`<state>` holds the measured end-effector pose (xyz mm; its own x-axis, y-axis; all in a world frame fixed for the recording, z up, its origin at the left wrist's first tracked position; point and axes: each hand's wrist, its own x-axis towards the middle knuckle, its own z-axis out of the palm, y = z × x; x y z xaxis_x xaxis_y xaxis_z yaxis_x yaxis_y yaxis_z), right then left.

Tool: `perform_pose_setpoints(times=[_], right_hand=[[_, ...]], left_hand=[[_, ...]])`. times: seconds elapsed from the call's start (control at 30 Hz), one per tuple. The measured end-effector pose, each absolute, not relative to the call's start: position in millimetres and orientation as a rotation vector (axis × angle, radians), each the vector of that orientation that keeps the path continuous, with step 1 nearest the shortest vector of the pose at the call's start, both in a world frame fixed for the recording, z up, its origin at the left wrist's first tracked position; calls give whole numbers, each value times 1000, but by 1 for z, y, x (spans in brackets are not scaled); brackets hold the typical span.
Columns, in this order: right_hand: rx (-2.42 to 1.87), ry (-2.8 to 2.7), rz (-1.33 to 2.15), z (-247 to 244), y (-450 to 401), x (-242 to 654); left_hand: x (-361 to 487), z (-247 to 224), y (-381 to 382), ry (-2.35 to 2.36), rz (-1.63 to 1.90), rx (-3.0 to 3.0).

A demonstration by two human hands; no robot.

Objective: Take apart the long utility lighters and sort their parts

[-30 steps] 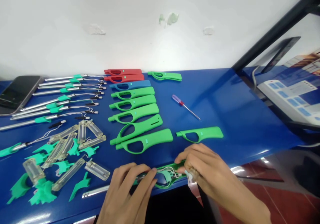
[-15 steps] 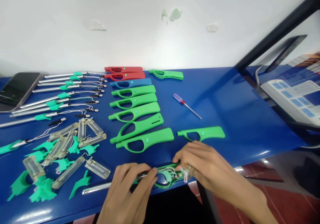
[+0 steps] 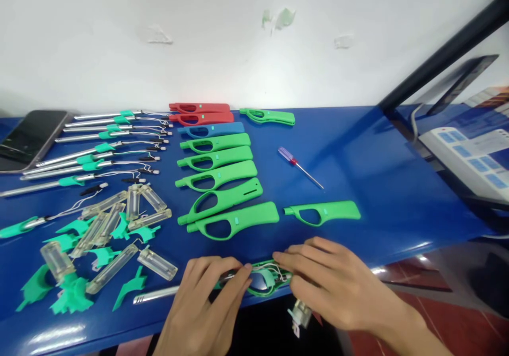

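Note:
Near the table's front edge lies a green lighter half-shell (image 3: 264,288) with white wires and a teal trigger inside. My left hand (image 3: 210,297) is closed on its left end, where a metal tube (image 3: 156,295) sticks out to the left. At the shell's right end, my right hand (image 3: 324,284) presses its fingers on the wires and shell. Under that hand, the end of a clear fuel tank (image 3: 301,313) shows past the table edge, held against the palm; the rest of it is hidden.
Green, blue and red shells (image 3: 234,219) lie stacked in a column behind my hands. A screwdriver (image 3: 300,167) and another green shell (image 3: 334,211) are on the right. Tube assemblies, clear tanks (image 3: 113,268), teal pieces and a phone (image 3: 32,136) lie left.
My right hand has shifted its fingers over the shell's right end. The clear tank has dropped lower, from beside the shell to below the hand. My left hand stays in place.

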<state>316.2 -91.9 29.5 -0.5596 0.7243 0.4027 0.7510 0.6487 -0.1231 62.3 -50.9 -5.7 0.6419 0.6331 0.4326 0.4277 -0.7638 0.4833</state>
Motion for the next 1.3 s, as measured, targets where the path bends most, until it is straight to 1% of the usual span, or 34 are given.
perform_pose_setpoints(times=[0.37,0.7,0.83,0.93,1.13,1.3], right_hand=[[-1168,-2431,-71,31,-91,317],[-1265,-2369,345,27,-95,330],[-1284,-2370,395,30,-88,328],[-1267,-2397,343,31,-85,325],[-1117,-2486,-16,28,-85,320],[-1048,-2524,-137,28,-88,320]], left_hand=[[63,-6,-51,845,849,2524],[64,-3,-50,830,846,2509],[62,-5,-51,830,839,2521],[62,-6,-51,846,838,2515],[63,-8,-51,842,822,2527],[62,-5,-51,845,860,2530]])
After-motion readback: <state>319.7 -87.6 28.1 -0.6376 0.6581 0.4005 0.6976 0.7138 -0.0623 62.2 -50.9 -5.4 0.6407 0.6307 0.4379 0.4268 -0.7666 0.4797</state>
